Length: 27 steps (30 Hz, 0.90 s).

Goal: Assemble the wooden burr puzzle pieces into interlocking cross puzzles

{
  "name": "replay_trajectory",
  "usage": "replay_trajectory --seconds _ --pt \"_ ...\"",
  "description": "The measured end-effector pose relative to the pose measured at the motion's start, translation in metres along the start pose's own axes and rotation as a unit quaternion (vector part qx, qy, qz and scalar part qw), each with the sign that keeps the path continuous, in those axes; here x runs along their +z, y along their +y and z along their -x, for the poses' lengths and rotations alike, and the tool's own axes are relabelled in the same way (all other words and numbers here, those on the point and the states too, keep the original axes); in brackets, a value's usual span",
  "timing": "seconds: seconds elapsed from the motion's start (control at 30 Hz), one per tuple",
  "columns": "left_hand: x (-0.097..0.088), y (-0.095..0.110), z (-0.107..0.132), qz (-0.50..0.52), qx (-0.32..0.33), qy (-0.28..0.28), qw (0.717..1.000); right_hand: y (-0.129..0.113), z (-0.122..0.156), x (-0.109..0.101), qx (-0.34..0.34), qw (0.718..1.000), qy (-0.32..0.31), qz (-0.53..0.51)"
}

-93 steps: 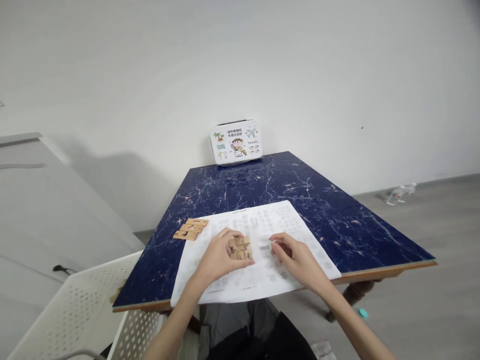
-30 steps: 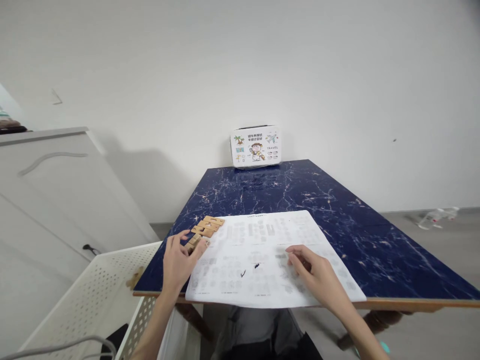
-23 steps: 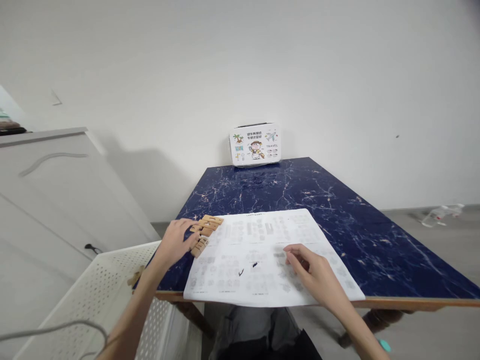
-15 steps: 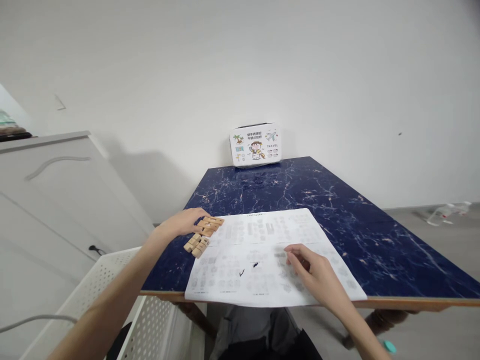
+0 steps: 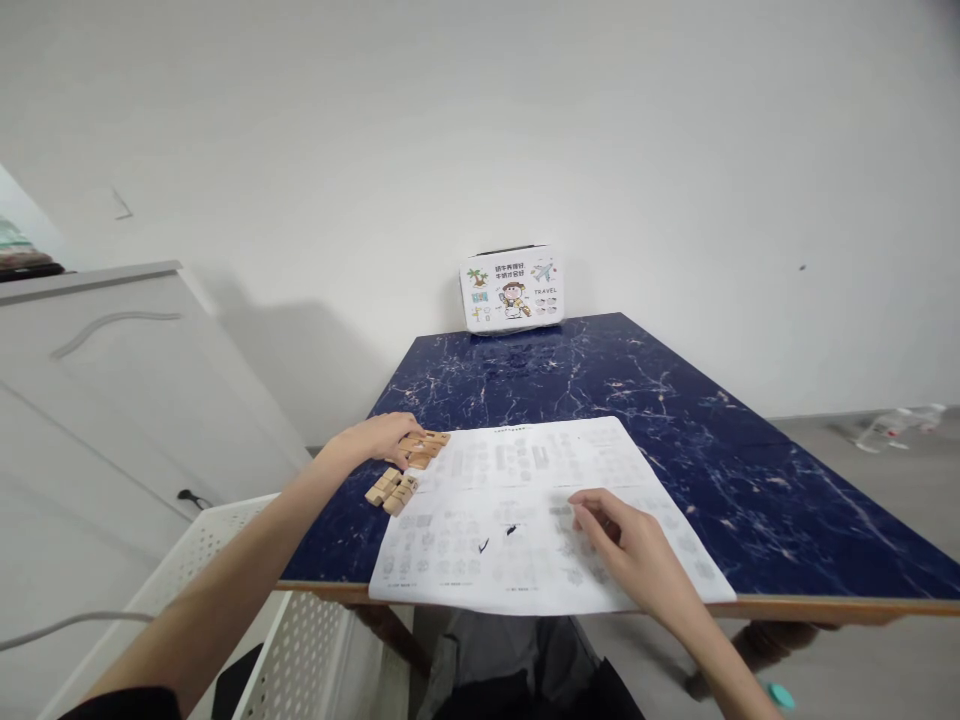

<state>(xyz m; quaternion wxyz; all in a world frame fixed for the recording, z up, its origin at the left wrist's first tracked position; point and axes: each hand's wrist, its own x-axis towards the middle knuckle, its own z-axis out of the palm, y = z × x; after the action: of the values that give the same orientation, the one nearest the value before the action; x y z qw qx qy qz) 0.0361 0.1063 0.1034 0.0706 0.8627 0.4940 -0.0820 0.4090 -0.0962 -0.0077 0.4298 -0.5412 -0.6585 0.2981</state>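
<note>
My left hand (image 5: 386, 438) lies over a set of flat wooden pieces (image 5: 430, 447) at the left edge of a printed paper sheet. Its fingers are on the far side and its thumb on the near side, closed round the pieces, some of which it covers. Just nearer to me lie several small wooden blocks (image 5: 392, 490), side by side and partly on the sheet. On the right half of the paper sheet (image 5: 465, 560) rests my right hand (image 5: 626, 545), its fingers curled and thumb close to the forefinger. Nothing shows between them.
Two small black pieces or marks (image 5: 511, 530) are on the sheet. A white case with cartoon prints (image 5: 513, 290) stands at the far end of the blue marbled table (image 5: 525, 380), against the wall. Left of the table are a white perforated basket (image 5: 300, 650) and a white cabinet (image 5: 112, 400).
My left hand has shifted slightly to the right, further over the flat wooden pieces, and covers more of them. My right hand has stayed in place on the sheet.
</note>
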Motion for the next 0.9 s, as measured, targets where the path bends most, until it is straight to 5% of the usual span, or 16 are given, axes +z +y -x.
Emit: replay_trajectory --seconds 0.17,0.37,0.67,0.9 --pt "-0.003 0.009 -0.009 0.015 0.003 0.005 1.000 -0.001 0.000 0.000 0.002 1.000 0.002 0.003" --pt "0.000 0.045 -0.012 0.044 0.040 0.007 0.998 0.001 0.000 0.002 0.003 1.000 0.003 0.004" --pt "0.017 0.104 -0.012 0.149 0.121 0.031 0.981 0.000 -0.002 0.001 0.000 1.000 0.003 0.008" --pt "0.039 0.120 -0.009 0.225 0.127 0.070 0.964 -0.005 -0.028 -0.006 -0.006 0.998 -0.055 0.034"
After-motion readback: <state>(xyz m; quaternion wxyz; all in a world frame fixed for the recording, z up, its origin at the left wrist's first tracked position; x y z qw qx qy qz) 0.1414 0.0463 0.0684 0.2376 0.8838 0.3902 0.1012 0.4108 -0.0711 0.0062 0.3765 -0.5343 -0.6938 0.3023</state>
